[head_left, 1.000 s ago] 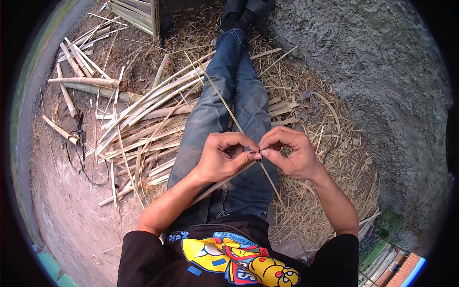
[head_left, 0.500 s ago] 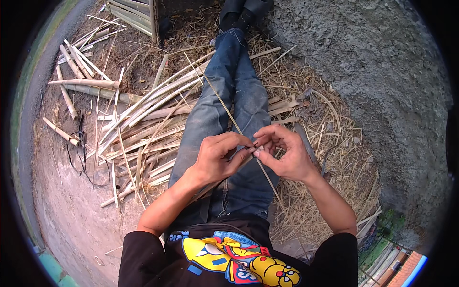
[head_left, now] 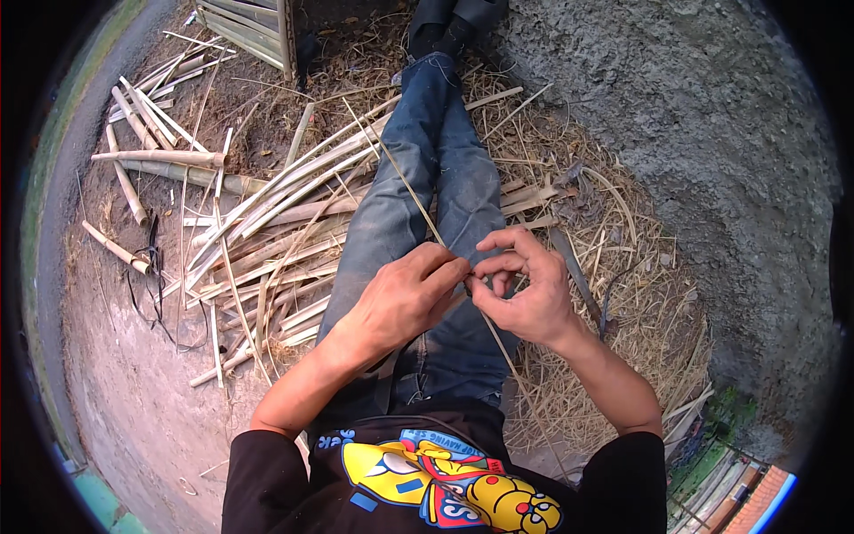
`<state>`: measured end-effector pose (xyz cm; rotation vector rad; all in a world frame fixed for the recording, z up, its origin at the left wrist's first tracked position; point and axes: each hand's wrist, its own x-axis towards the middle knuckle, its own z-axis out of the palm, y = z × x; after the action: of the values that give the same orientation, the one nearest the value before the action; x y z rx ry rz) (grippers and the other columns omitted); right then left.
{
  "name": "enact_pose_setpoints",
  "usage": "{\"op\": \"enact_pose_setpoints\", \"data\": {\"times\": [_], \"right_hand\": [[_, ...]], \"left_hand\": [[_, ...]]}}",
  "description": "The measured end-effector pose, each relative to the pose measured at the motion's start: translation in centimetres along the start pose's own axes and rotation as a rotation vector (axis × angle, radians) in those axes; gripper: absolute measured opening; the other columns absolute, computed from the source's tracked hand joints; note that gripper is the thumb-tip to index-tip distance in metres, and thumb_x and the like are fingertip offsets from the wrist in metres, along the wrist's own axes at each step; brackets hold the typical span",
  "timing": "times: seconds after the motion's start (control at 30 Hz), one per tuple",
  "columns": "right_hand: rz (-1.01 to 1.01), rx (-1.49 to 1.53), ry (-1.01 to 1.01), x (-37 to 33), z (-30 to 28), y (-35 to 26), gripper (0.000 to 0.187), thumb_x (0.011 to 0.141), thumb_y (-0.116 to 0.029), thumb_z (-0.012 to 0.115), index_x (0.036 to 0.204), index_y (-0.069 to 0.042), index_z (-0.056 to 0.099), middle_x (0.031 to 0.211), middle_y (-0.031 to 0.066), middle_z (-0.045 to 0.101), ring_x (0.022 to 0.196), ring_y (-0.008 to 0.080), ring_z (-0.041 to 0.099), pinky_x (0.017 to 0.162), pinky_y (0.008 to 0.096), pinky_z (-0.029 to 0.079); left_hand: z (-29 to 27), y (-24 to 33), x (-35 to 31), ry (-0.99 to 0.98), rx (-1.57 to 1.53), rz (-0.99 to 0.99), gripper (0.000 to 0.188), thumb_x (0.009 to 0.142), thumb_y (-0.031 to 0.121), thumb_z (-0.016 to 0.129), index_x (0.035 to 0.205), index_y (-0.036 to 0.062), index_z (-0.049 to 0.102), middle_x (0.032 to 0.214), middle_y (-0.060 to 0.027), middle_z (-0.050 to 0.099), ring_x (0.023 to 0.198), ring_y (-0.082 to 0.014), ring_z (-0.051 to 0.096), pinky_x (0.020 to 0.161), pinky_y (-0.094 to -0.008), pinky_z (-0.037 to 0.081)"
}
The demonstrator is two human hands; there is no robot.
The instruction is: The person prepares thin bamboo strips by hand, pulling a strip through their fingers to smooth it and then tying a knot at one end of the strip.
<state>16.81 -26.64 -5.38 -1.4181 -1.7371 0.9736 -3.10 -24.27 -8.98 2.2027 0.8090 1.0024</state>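
Note:
A long, thin bamboo strip (head_left: 398,169) slants across my lap, from above my left shin down past my right hip. My left hand (head_left: 396,298) is closed around its middle, knuckles up, with the fingers bent over it. Close against those fingertips, my right hand (head_left: 532,289) pinches at the same spot with thumb and fingers, the upper finger arched. Whatever small piece lies between the two sets of fingertips is mostly hidden. Beneath both hands are my outstretched legs in blue jeans (head_left: 382,218), crossed toward the feet.
Split bamboo pieces (head_left: 294,214) lie heaped left of my legs, with short bamboo poles (head_left: 160,156) beyond. A black cord (head_left: 156,285) lies near them. A slatted bamboo frame (head_left: 249,36) stands at the far left. Shavings (head_left: 623,356) cover the right-hand ground beside a rough grey wall (head_left: 712,151).
My left hand has rolled over, its fingers now curled down over the strip. The right hand's upper finger has drawn back slightly from the fingertips. The strip has barely shifted.

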Motion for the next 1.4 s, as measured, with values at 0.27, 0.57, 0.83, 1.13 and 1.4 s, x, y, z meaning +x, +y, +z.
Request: {"op": "enact_pose_setpoints", "data": {"times": [0.27,0.57,0.83,1.13,1.4], "right_hand": [[-0.147,-0.041,0.012,0.1,0.5,-0.5,0.034,0.075,-0.001,0.075,0.105,-0.004,0.06,0.076,0.0057,0.071,0.057,0.0109,0.065,0.052,0.0242,0.051],[-0.368,-0.187,-0.02,0.1,0.3,-0.4,0.018,0.078,0.004,0.074,0.092,-0.002,0.064,0.082,0.0078,0.069,0.065,0.0218,0.066,0.058,0.0322,0.052],[-0.392,-0.122,-0.044,0.2,0.3,-0.8,0.021,0.076,0.005,0.075,0.095,-0.001,0.068,0.081,0.0078,0.069,0.062,0.0157,0.065,0.055,0.0275,0.05],[-0.182,0.032,-0.15,0.2,0.0,-1.1,0.026,0.078,0.002,0.075,0.102,-0.004,0.065,0.086,0.0046,0.069,0.062,0.0121,0.063,0.056,0.0259,0.052],[-0.592,-0.296,-0.035,0.4,0.7,-0.7,0.032,0.073,0.006,0.077,0.102,-0.001,0.066,0.079,0.0074,0.065,0.06,0.0212,0.061,0.052,0.0308,0.048]], "left_hand": [[-2.1,0.0,0.6,-0.226,0.034,-0.101,0.028,0.082,0.004,0.07,0.108,0.0027,0.06,0.095,-0.0123,0.056,0.091,-0.0334,0.061,0.076,-0.0434,0.053],[-2.2,-1.3,0.2,-0.275,-0.668,-0.475,0.012,0.098,0.01,0.06,0.099,-0.0016,0.063,0.085,-0.0059,0.06,0.077,-0.0116,0.054,0.063,-0.0292,0.042],[-3.5,-0.4,0.7,-0.442,-0.765,-0.774,0.022,0.103,0.02,0.059,0.1,-0.0016,0.063,0.078,0.0084,0.052,0.071,-0.0003,0.041,0.058,-0.0212,0.033],[-3.9,0.1,0.5,-0.389,-0.546,-0.738,0.024,0.101,0.023,0.063,0.095,0.0005,0.065,0.069,0.0096,0.049,0.064,-0.0002,0.039,0.052,-0.0225,0.03],[-3.4,0.1,0.6,-0.369,-0.602,-0.793,0.022,0.099,0.02,0.065,0.092,-0.0009,0.067,0.072,0.006,0.057,0.066,-0.0009,0.045,0.055,-0.0224,0.037]]}}
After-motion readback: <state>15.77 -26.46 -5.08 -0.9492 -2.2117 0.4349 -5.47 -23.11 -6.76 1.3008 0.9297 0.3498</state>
